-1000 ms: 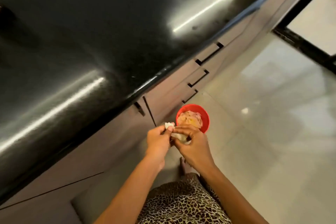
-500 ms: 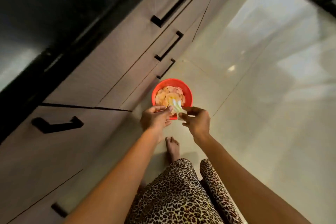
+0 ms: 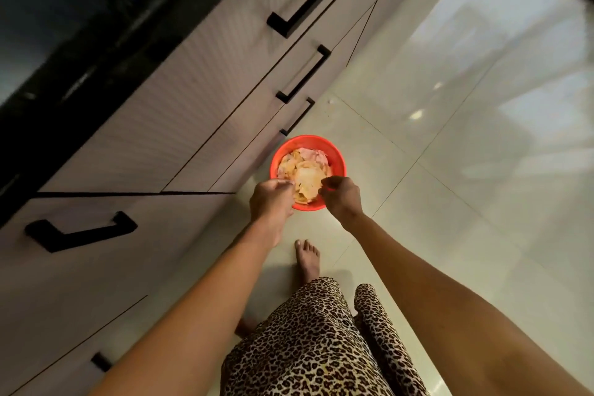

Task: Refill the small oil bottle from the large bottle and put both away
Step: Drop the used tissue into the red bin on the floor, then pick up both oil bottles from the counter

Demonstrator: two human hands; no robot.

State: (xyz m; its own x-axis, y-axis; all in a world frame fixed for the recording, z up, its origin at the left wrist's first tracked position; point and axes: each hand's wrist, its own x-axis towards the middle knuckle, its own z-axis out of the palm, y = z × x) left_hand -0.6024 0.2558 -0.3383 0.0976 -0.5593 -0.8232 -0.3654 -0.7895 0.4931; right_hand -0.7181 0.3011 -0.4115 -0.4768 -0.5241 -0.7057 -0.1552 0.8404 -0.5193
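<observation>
Neither oil bottle is in view. Both hands hover over a red bin of scraps on the floor: left hand and right hand each show a loosely curled, empty grip. Oily fingers could later let a bottle slip.

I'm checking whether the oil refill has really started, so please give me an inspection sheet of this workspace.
Surface: glossy pale tiled floor; black countertop edge at upper left.
Job's things: nothing seen; neither oil bottle is in view.
Clutter: red bin on the floor beside the drawers, filled with pale scraps.
Grippers: left hand and right hand over the bin's near rim, fingers curled; whether either holds anything cannot be told.
Cables: nothing seen.
Surroundings: drawer fronts with black handles, all closed; bare foot; leopard-print garment.
</observation>
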